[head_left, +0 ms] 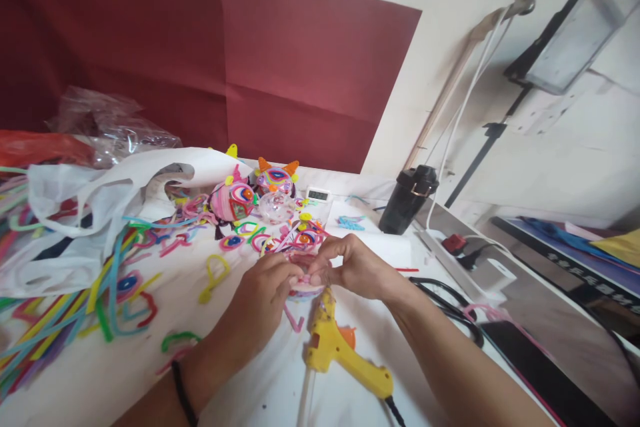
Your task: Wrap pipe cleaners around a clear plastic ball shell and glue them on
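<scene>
Head view. The left hand (pixel 265 290) and right hand (pixel 353 267) met over the white table (pixel 240 380), fingertips closed together on a small pink piece (pixel 304 278) held between them. Both hands were curled shut in a pinch; the piece was mostly hidden by the fingers, so its shape could not be told. It sat just above the table, near the centre of the work area.

A yellow glue gun (pixel 340 350) lay on the table just below the hands, its nozzle pointing up toward them. Coloured pipe cleaners (pixel 100 300) lay scattered to the left. Beyond the hands stood two finished round figures (pixel 250 193) with orange and yellow ears. A white bag (pixel 75 213) lay at the left, partly over the pipe cleaners. A small digital clock (pixel 319 195) and a black bottle (pixel 407 200) stood further back to the right. A power strip (pixel 460 250) lay near the bottle.
</scene>
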Demonstrator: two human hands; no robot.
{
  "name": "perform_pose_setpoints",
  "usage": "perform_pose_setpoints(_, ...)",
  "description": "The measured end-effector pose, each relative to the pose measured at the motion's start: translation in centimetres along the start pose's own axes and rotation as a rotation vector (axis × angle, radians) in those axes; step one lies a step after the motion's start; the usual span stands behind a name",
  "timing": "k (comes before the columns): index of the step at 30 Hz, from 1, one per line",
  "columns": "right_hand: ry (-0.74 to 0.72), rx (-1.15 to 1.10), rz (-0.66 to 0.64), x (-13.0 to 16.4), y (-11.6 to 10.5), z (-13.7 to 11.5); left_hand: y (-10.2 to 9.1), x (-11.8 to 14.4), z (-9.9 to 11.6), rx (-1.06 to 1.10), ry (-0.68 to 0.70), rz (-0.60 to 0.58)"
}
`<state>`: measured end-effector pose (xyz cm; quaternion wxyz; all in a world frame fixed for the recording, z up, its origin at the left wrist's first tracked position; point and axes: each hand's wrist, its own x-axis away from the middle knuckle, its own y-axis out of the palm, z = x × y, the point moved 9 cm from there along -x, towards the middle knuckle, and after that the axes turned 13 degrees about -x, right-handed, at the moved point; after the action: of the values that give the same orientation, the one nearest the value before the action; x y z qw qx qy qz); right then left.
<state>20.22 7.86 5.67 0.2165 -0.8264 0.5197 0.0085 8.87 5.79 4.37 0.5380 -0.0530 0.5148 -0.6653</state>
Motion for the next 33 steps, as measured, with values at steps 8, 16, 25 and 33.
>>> perform_pose_setpoints(8,0.068,0.079,-0.006,0.1,0.2,0.7,0.8,0.2,-0.1,-0.032,0.042,-0.018)
perform_pose_setpoints(16,0.129,0.095,0.04,0.2,0.5,1.3,1.1,0.4,-0.1,-0.053,0.07,0.009)
perform_pose_setpoints(25,0.158,0.023,0.083,0.2,0.8,1.9,0.6,0.3,-0.4,-0.047,0.038,-0.008)
perform_pose_setpoints(33,0.19,0.025,0.083,0.5,0.7,2.3,0.3,-0.2,0.1,-0.011,-0.017,-0.043)
